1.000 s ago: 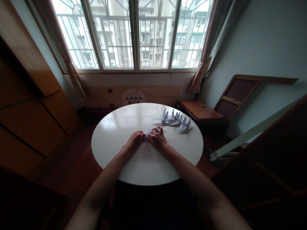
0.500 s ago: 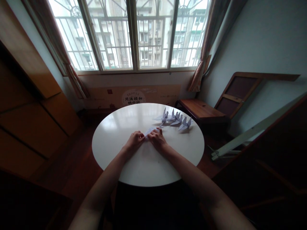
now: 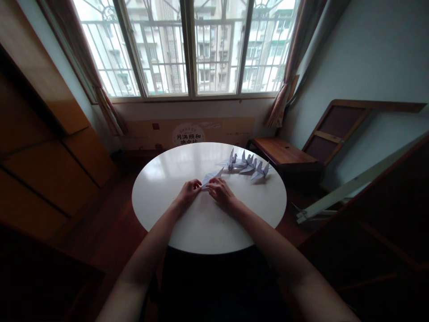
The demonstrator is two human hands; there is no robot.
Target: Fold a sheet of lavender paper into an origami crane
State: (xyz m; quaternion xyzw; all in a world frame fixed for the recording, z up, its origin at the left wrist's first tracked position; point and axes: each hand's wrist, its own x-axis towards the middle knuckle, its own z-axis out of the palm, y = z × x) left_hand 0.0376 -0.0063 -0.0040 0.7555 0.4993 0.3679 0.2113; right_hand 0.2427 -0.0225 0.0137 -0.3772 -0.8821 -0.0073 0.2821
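A pale, partly folded piece of paper (image 3: 212, 176) lies at the middle of the round white table (image 3: 208, 232), its pointed end aimed to the far right. My left hand (image 3: 190, 189) pinches its near left corner with thumb and fingers. My right hand (image 3: 219, 189) is closed on the near edge just beside, and its fingers cover part of the folds. Beyond my right hand, several folded paper cranes (image 3: 259, 171) stand grouped near the table's far right edge, with wings raised.
A wooden seat (image 3: 281, 151) stands behind the table at right, near a leaning wooden frame (image 3: 330, 129). A printed cardboard panel (image 3: 144, 132) sits under the barred window (image 3: 214, 53). Wooden cabinets (image 3: 40, 179) line the left side.
The view has shifted slightly. My right hand has drawn back a little toward me along the paper, so more of the paper's far pointed end shows. My left hand keeps its pinch.
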